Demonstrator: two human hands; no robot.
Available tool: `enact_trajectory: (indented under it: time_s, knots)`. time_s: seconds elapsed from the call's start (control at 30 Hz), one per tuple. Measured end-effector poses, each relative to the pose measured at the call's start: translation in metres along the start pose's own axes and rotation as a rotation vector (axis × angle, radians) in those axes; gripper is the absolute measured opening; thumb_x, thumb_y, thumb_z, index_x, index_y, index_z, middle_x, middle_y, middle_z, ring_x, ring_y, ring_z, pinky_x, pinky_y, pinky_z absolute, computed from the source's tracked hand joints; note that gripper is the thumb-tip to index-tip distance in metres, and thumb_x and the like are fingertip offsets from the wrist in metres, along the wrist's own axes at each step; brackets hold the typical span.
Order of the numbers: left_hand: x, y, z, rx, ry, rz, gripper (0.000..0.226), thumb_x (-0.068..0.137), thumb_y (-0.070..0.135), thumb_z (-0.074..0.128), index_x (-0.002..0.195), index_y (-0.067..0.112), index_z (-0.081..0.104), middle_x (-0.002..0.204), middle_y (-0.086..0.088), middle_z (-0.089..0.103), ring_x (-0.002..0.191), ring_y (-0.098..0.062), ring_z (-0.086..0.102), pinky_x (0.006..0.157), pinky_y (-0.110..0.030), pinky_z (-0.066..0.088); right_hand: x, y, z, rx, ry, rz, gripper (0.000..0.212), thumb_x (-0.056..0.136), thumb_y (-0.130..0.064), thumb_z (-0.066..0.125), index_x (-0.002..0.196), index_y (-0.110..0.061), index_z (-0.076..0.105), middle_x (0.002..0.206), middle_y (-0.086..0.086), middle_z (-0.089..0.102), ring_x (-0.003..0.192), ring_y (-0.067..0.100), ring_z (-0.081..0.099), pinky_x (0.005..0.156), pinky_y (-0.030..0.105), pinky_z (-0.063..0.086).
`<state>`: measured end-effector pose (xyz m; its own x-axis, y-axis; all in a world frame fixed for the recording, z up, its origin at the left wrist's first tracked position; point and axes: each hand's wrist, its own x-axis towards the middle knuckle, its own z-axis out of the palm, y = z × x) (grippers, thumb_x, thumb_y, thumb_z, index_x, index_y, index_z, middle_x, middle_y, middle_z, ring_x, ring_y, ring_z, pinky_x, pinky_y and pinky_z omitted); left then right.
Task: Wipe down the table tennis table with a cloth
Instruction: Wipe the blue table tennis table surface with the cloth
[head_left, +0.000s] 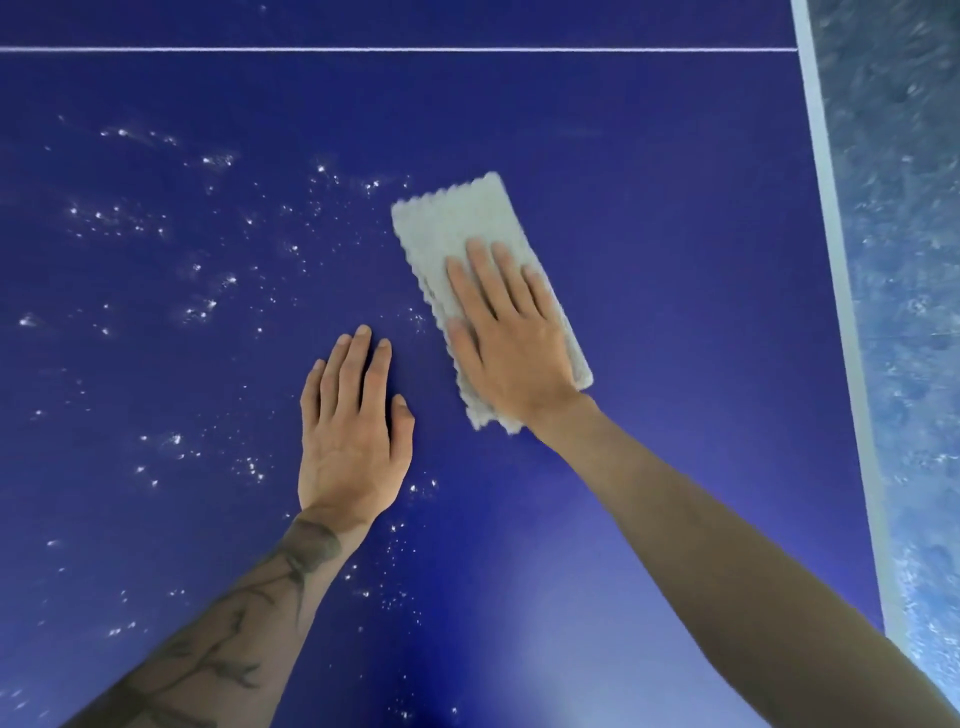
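Note:
A dark blue table tennis table (675, 218) fills the view. A folded pale grey cloth (457, 223) lies flat on it, right of centre, angled toward the upper left. My right hand (504, 338) presses flat on the cloth's near half, fingers spread. My left hand (353, 426) rests flat on the bare table just left of the cloth, holding nothing. White specks and droplets (208, 306) are scattered over the table's left and middle parts.
A thin white line (363, 50) crosses the table at the far side. The table's white right edge (836, 260) runs down the right side, with mottled blue-grey floor (909, 260) beyond it.

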<state>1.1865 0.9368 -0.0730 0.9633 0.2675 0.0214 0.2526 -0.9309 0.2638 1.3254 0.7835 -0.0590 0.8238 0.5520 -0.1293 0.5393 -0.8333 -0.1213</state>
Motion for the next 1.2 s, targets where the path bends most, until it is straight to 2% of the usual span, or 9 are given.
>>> enact_trajectory:
  time_s: [0.07,0.2,0.3,0.53,0.73,0.8,0.9,1.0,1.2]
  knots:
    - [0.0,0.0,-0.002,-0.031,-0.016,-0.007,0.055,0.107,0.026,0.038,0.158,0.007,0.042,0.169,-0.011,0.033,0.158,-0.031,0.028,0.131,-0.049,0.017,-0.017,0.024,-0.002,0.002,-0.029,-0.006,0.063,0.111,-0.042,0.019,0.171,-0.022,0.014,0.178,0.005,0.009,0.165,0.027,0.007,0.133,0.046,0.006]
    - [0.01,-0.009,-0.007,-0.063,0.024,-0.03,0.051,0.106,0.026,0.041,0.153,0.005,0.047,0.165,-0.013,0.038,0.152,-0.033,0.037,0.129,-0.051,0.023,0.021,0.081,-0.019,0.064,0.022,0.358,0.062,0.112,-0.04,0.021,0.171,-0.02,0.011,0.179,0.006,0.005,0.165,0.028,0.004,0.133,0.047,0.004]
    - [0.023,-0.016,-0.008,-0.029,0.033,-0.078,0.054,0.106,0.026,0.041,0.154,0.002,0.045,0.165,-0.017,0.038,0.151,-0.037,0.037,0.128,-0.053,0.025,0.077,0.068,-0.026,0.104,0.057,0.455,0.063,0.113,-0.04,0.02,0.171,-0.018,0.004,0.179,0.01,-0.001,0.165,0.031,-0.001,0.133,0.049,0.001]
    - [0.025,-0.025,0.0,-0.021,0.027,-0.071,0.057,0.105,0.03,0.038,0.157,0.005,0.04,0.167,-0.013,0.034,0.155,-0.033,0.03,0.131,-0.049,0.017,0.056,0.051,-0.018,-0.009,-0.02,-0.004,0.062,0.113,-0.043,0.017,0.171,-0.021,0.012,0.178,0.004,0.007,0.165,0.025,0.005,0.134,0.046,0.006]
    - [0.025,-0.026,0.001,-0.017,0.031,-0.067,0.057,0.105,0.029,0.038,0.156,0.004,0.042,0.167,-0.013,0.035,0.156,-0.033,0.031,0.132,-0.048,0.015,0.129,0.088,-0.036,0.089,0.052,0.429,0.062,0.114,-0.041,0.019,0.171,-0.02,0.006,0.179,0.008,0.001,0.165,0.029,-0.001,0.133,0.048,0.001]
    - [0.026,-0.026,0.001,-0.009,0.033,-0.065,0.057,0.105,0.029,0.038,0.156,0.003,0.044,0.166,-0.015,0.036,0.155,-0.034,0.033,0.131,-0.05,0.018,0.147,0.057,-0.035,0.106,0.036,0.371,0.063,0.113,-0.041,0.018,0.171,-0.02,0.004,0.179,0.008,-0.001,0.165,0.029,-0.003,0.133,0.049,0.001]
    - [0.026,-0.025,0.0,-0.004,0.034,-0.072,0.057,0.104,0.028,0.039,0.155,0.002,0.045,0.165,-0.016,0.038,0.153,-0.036,0.035,0.129,-0.052,0.021,0.123,0.016,-0.023,0.032,-0.018,0.025,0.063,0.112,-0.042,0.015,0.171,-0.021,0.006,0.179,0.006,0.001,0.165,0.028,-0.001,0.133,0.047,0.003]
    - [0.026,-0.025,-0.001,-0.008,0.023,-0.073,0.058,0.104,0.029,0.039,0.155,0.002,0.045,0.165,-0.016,0.038,0.154,-0.035,0.034,0.129,-0.053,0.022,0.094,0.035,-0.02,0.01,-0.068,-0.128,0.064,0.111,-0.044,0.011,0.171,-0.022,0.009,0.179,0.004,0.004,0.165,0.026,0.002,0.133,0.047,0.003]
    - [0.026,-0.026,0.0,-0.011,0.03,-0.069,0.056,0.105,0.028,0.039,0.155,0.003,0.044,0.165,-0.015,0.038,0.155,-0.034,0.034,0.13,-0.05,0.019,0.136,0.064,-0.031,0.091,0.034,0.329,0.062,0.113,-0.039,0.02,0.171,-0.02,0.007,0.179,0.007,0.001,0.165,0.028,-0.001,0.133,0.047,0.001]
